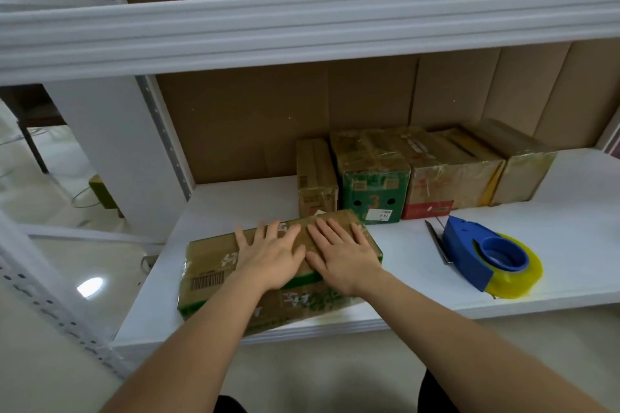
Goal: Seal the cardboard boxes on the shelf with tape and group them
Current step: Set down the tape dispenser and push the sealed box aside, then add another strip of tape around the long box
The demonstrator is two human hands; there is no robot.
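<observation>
Both hands, left hand and right hand, spread flat atop green-printed cardboard box, lower centre on white shelf; likely light, stiff, tape-slick; best gripped by end faces.

Five cardboard boxes, one tape dispenser

An orange "3" stands on the green box, whose white sticker at its 5 o'clock corner reads "78 4"; the front box carries a barcode and unreadable characters
</observation>
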